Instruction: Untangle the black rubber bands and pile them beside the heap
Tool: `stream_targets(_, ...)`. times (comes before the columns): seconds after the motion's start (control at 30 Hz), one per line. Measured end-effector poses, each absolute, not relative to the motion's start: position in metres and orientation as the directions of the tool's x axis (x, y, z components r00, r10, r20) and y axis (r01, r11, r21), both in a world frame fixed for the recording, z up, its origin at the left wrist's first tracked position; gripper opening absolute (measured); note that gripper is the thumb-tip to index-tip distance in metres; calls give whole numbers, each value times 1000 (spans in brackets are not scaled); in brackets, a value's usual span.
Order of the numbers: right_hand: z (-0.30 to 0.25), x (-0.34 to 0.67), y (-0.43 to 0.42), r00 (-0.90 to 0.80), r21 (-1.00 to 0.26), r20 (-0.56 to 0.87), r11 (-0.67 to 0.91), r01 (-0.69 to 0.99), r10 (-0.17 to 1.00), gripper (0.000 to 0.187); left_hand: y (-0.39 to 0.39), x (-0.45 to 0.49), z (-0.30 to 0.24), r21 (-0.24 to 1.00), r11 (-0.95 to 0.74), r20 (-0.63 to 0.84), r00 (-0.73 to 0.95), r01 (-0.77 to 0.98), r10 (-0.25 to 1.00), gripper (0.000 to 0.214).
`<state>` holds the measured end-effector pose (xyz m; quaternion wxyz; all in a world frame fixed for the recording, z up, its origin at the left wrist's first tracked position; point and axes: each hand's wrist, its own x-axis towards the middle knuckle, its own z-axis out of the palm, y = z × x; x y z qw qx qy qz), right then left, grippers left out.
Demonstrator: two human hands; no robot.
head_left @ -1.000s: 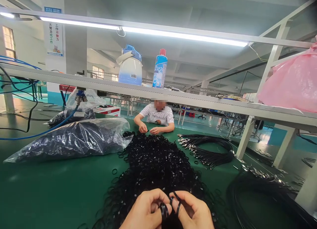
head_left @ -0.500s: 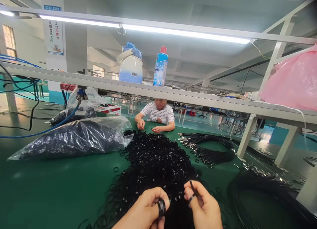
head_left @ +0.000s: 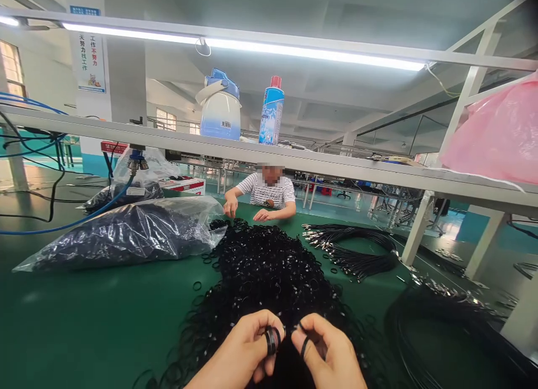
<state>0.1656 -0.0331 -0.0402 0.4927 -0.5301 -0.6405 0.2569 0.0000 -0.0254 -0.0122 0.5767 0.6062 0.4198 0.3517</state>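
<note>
A large heap of small black rings covers the middle of the green table, right in front of my hands. My left hand is closed over the near part of the heap, with black rings around its thumb. Thumb and index finger of my right hand pinch a thin black ring, and another black ring sits around that thumb. The fingertips of the two hands are close together with a small gap between them. Whatever lies under my palms is hidden.
At left lies a clear bag full of black pieces. Coiled black cables with metal ends lie at right, with a larger coil nearer. Across the table sits a person in a striped shirt. A shelf spans above, holding a jug and spray can.
My right hand has moved left, closing the gap to my left hand, which has shifted slightly. The other person's hand at image left has moved left, beside the heap's far end.
</note>
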Motion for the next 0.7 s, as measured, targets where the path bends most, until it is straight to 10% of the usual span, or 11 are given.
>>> stream_targets(0.23,-26,206,-30,125,-712,400,221,667,908,17,-17,-15,-11,930,-133,51,240,342,969,20)
stream_targets(0.43,-36,209,-28,9,-553,364,209,806,931,51,-8,-27,-9,877,-281,203,230,390,952,24)
stream_targets(0.7,-33,213,-27,-84,-435,320,225,872,944,27,-11,-30,-6,807,-314,208,256,500,944,35)
